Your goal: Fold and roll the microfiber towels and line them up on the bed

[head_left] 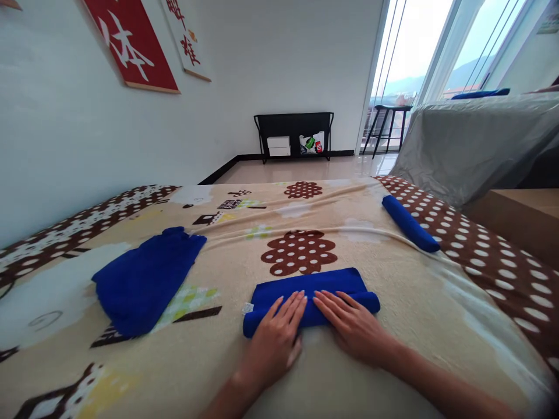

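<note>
A blue towel lies partly rolled in front of me on a patterned blanket. My left hand rests flat on the left part of the roll, fingers stretched forward. My right hand lies flat on the right part of the roll, fingers also extended. Both hands press on the rolled near edge. A loose blue towel lies unfolded to the left. A tightly rolled blue towel sits at the far right of the blanket.
A white wall with red and white hanging scrolls runs along the left. A black shelf stands against the far wall, a stool by the window. A grey-covered piece of furniture and a wooden surface are at right.
</note>
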A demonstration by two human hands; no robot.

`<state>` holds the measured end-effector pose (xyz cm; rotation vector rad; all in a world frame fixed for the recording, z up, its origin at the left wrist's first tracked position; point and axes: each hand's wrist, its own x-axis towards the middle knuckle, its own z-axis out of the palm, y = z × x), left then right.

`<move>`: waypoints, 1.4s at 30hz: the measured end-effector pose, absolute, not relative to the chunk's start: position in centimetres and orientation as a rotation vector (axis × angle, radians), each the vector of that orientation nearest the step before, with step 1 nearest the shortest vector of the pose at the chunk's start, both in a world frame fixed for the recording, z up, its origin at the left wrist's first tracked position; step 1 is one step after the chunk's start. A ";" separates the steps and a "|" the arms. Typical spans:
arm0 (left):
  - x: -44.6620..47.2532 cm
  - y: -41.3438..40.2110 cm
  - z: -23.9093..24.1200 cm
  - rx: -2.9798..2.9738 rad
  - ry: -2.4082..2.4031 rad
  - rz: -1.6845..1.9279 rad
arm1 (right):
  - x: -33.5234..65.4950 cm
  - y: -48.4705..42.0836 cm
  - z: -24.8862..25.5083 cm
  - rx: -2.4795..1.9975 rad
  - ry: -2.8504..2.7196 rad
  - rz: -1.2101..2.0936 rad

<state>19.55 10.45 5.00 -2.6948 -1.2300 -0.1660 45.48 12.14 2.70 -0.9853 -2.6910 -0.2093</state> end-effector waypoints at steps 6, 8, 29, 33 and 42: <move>12.8 8.8 4.1 -2.645 -1.295 -0.146 | 52.5 11.8 1.4 -1.111 -2.658 -0.258; 12.7 9.1 3.9 -2.629 -1.315 -0.178 | 52.5 12.2 1.1 -1.135 -2.627 -0.254; 20.6 13.5 3.9 -2.610 -1.365 -0.366 | 44.1 15.4 2.5 -1.144 -2.587 -0.177; 16.4 13.1 3.1 -2.591 -1.406 -0.397 | 48.6 16.5 2.1 -1.162 -2.576 -0.096; 14.8 16.2 3.6 -2.520 -1.514 -0.329 | 49.4 18.9 3.3 -1.218 -2.533 -0.082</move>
